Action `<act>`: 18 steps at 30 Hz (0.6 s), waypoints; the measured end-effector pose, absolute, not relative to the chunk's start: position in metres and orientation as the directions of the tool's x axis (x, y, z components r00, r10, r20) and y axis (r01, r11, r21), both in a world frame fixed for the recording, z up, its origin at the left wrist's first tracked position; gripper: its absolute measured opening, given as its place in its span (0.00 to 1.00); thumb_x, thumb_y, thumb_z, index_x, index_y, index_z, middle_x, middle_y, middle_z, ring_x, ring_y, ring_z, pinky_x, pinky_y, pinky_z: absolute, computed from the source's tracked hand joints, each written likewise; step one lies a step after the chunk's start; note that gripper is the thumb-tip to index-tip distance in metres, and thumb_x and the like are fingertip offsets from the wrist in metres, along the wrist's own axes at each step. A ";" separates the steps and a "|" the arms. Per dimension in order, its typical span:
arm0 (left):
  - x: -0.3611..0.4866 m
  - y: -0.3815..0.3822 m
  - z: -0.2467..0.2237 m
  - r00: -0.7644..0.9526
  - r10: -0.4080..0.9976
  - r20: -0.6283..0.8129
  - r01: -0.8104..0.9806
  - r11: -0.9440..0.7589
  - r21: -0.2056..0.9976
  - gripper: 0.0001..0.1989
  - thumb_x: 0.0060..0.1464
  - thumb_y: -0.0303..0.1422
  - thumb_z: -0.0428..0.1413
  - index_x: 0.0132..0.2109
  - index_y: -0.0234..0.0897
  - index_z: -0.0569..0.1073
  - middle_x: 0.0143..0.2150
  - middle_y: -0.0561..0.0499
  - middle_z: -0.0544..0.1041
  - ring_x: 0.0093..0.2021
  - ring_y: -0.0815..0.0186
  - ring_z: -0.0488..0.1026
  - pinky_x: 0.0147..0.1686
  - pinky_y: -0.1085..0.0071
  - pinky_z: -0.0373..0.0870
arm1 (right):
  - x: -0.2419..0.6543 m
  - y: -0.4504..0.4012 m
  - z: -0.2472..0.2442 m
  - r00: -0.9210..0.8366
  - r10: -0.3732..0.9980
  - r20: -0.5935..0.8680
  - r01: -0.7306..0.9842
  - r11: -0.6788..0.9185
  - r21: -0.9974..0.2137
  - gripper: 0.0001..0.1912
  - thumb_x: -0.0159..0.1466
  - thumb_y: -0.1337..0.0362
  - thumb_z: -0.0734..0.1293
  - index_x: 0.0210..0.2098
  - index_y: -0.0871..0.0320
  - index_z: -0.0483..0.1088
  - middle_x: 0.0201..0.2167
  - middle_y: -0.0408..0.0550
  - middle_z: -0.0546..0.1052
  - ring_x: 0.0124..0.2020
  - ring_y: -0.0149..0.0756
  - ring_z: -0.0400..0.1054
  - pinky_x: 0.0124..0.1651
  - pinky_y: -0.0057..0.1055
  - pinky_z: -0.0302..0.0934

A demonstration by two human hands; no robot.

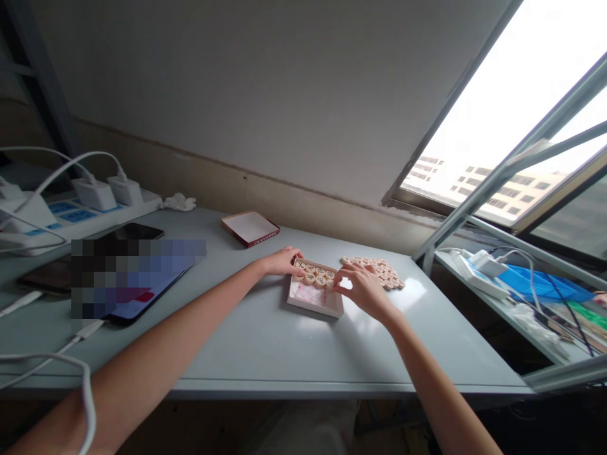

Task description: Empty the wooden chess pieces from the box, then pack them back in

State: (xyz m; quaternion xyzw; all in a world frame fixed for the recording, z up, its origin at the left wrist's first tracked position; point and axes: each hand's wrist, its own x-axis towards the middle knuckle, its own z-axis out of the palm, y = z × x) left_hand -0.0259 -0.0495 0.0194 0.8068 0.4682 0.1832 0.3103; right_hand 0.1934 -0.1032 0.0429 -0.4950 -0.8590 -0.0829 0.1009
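A shallow wooden box [315, 296] sits on the grey worktop [265, 341], and one row of round wooden game pieces [315, 274] lies along its far edge, each marked with a character too small to read. The rest of the box floor, lined with a pale printed sheet, is bare. Just to the right of the box, a loose cluster of the same discs [377, 270] lies flat on the worktop, touching one another, and it looks larger than the row in the box; judged from this, the filling of the box is at an early stage, with most of the pieces outside it. The left hand [283, 261] rests at the far left corner of the box, its fingers curled against the rim and the end piece of the row, gripping nothing that can be made out. The right hand [361, 288] hovers over the right end of the row, fingers bent and pinched close at a disc there; whether they grip it cannot be told. The box's lid [250, 228] lies well apart, farther back.
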 end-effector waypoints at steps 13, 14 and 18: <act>-0.027 -0.042 0.012 0.534 0.846 0.014 0.627 -0.406 0.665 0.25 0.40 0.44 0.54 0.45 0.36 0.65 0.45 0.47 0.64 0.41 0.62 0.65 0.40 0.72 0.62 | 0.166 -0.132 0.042 -0.690 0.707 0.155 0.711 0.702 -0.043 0.11 0.62 0.59 0.58 0.34 0.49 0.72 0.34 0.43 0.71 0.35 0.32 0.63 0.37 0.30 0.48; -0.027 -0.042 0.012 0.538 0.843 0.008 0.629 -0.407 0.662 0.25 0.40 0.44 0.54 0.45 0.36 0.65 0.45 0.47 0.63 0.41 0.62 0.65 0.41 0.72 0.62 | 0.168 -0.132 0.041 -0.694 0.705 0.145 0.707 0.706 -0.046 0.12 0.63 0.59 0.57 0.35 0.50 0.73 0.33 0.44 0.71 0.35 0.32 0.63 0.37 0.30 0.49; -0.026 -0.044 0.012 0.543 0.840 0.001 0.637 -0.412 0.652 0.26 0.39 0.43 0.55 0.45 0.36 0.64 0.45 0.47 0.62 0.43 0.62 0.64 0.43 0.72 0.61 | 0.176 -0.130 0.036 -0.707 0.696 0.129 0.690 0.718 -0.091 0.16 0.63 0.58 0.56 0.34 0.54 0.73 0.30 0.47 0.70 0.33 0.32 0.62 0.34 0.28 0.52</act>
